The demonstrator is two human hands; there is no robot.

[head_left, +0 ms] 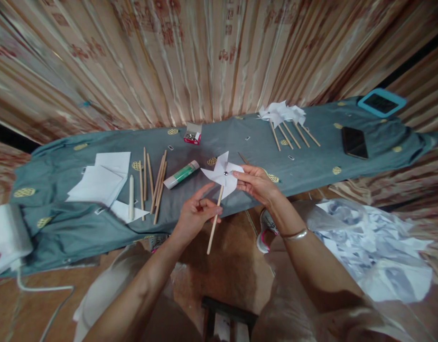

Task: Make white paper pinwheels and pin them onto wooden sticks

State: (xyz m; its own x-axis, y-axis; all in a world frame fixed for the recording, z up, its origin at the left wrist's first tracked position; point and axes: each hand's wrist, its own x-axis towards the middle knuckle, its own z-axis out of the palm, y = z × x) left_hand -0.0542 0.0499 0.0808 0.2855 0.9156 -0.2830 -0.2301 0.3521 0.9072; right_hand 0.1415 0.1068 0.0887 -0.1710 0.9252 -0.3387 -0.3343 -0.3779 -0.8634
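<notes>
Between my hands is a white paper pinwheel [220, 166] with a metal pin at its centre, fixed to a wooden stick [213, 233]. My left hand [197, 211] pinches the stick below the blades, its index finger stretched toward the paper. With thumb and fingers, my right hand [256, 183] grips the right-hand blade. Left of them, a green-and-white glue tube [181, 175] lies on the cloth. Beyond it stands a small open red box [192, 134] of metal pins. Several loose wooden sticks [158, 190] lie further left, beside a white pen-like stick [131, 198].
White paper sheets [97, 183] are stacked at the left. Several pinwheels [281, 114] lie at the back right, near a dark phone [354, 142] and a blue-framed device [382, 102]. A clear bag of paper scraps [371, 242] sits below right. A white appliance [8, 237] stands at the left edge.
</notes>
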